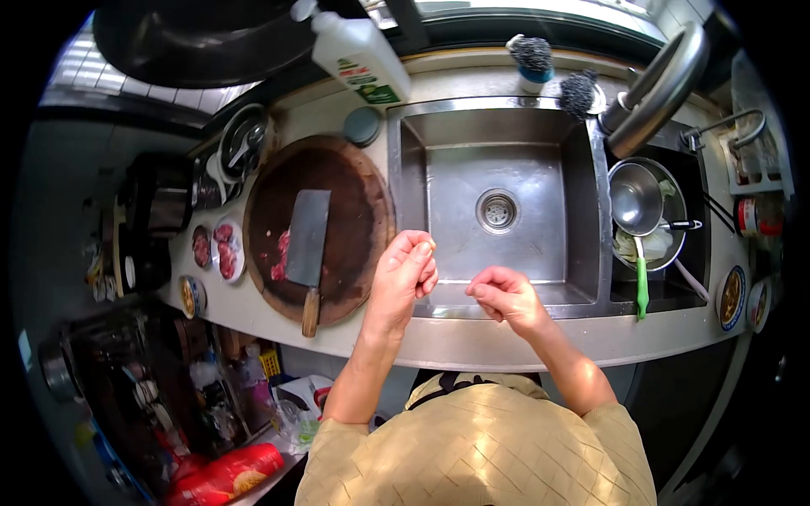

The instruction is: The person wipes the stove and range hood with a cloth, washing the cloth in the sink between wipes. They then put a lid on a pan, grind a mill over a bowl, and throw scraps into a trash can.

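Yellow top down low, hands hanging over the sink front
left hand curling loosely; right hand pinching fingertips, on what I can't tell; probably picking bits off; a rinse needing doing next

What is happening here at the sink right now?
A person stands at a kitchen counter, both hands held over the front edge of the steel sink. The left hand and the right hand have their fingers curled in; whether they hold anything is unclear. To the left, a cleaver lies on a round wooden cutting board, beside some pieces of red meat.
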The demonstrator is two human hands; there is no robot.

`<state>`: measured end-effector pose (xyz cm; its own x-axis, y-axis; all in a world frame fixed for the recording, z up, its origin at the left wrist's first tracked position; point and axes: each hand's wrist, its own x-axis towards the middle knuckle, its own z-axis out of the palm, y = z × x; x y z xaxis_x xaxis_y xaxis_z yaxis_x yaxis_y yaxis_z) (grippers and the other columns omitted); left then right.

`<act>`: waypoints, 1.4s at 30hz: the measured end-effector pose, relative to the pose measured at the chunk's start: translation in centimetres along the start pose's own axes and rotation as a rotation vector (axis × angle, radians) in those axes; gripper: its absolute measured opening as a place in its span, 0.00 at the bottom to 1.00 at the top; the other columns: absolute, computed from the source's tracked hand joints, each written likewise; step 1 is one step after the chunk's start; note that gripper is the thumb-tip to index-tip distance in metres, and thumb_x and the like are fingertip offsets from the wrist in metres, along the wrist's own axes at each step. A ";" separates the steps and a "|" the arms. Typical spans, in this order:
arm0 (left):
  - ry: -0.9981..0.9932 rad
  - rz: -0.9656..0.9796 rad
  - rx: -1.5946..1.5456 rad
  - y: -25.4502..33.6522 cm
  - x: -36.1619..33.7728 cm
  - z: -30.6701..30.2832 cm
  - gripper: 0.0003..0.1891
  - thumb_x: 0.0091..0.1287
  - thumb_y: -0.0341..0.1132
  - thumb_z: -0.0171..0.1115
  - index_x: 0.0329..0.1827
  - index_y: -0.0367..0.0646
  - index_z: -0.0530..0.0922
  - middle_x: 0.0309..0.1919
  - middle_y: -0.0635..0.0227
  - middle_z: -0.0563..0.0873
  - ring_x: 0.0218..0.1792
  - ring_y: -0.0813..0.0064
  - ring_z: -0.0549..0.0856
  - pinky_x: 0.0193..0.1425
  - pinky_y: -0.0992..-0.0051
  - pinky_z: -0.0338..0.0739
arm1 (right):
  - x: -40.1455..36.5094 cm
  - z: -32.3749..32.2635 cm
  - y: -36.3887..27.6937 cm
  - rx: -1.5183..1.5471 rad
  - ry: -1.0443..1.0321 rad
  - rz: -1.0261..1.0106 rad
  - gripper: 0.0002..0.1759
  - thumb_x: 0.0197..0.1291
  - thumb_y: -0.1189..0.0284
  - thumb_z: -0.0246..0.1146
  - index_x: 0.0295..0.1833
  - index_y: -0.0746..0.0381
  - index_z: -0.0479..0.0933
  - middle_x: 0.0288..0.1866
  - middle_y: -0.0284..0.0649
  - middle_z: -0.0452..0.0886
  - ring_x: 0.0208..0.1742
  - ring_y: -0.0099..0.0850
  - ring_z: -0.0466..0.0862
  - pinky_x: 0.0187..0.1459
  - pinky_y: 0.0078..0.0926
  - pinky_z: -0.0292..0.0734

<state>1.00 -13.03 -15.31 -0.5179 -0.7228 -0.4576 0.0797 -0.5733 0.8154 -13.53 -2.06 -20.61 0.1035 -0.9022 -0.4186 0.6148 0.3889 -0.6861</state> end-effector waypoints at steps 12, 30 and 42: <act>-0.116 0.070 0.124 -6.4 -17.1 -12.3 0.06 0.63 0.31 0.56 0.40 0.40 0.76 0.22 0.78 0.74 0.19 0.89 0.68 0.22 0.87 0.62 | -0.6 13.5 7.8 -0.715 -0.129 -0.252 0.05 0.57 0.76 0.62 0.32 0.67 0.74 0.24 0.28 0.72 0.24 0.14 0.67 0.24 0.12 0.61; 0.991 0.598 -0.994 -20.0 -48.5 -32.7 0.04 0.67 0.34 0.53 0.41 0.45 0.73 0.39 0.70 0.79 0.34 0.82 0.76 0.32 0.81 0.69 | -4.1 39.8 40.4 -0.845 -0.813 0.542 0.07 0.61 0.70 0.60 0.33 0.62 0.75 0.18 0.27 0.70 0.18 0.15 0.65 0.18 0.13 0.57; 1.138 0.623 -1.162 -20.4 -56.1 -48.3 0.06 0.66 0.37 0.56 0.39 0.46 0.74 0.31 0.75 0.76 0.37 0.79 0.77 0.38 0.77 0.70 | 3.2 52.4 54.8 -0.870 -0.836 0.867 0.06 0.58 0.74 0.57 0.30 0.62 0.76 0.18 0.29 0.71 0.17 0.17 0.67 0.18 0.14 0.59</act>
<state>69.59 20.60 -23.37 0.5921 -0.5193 -0.6163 0.8000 0.2867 0.5270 61.46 6.56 -28.40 0.7780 -0.0621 -0.6252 -0.4901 0.5626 -0.6657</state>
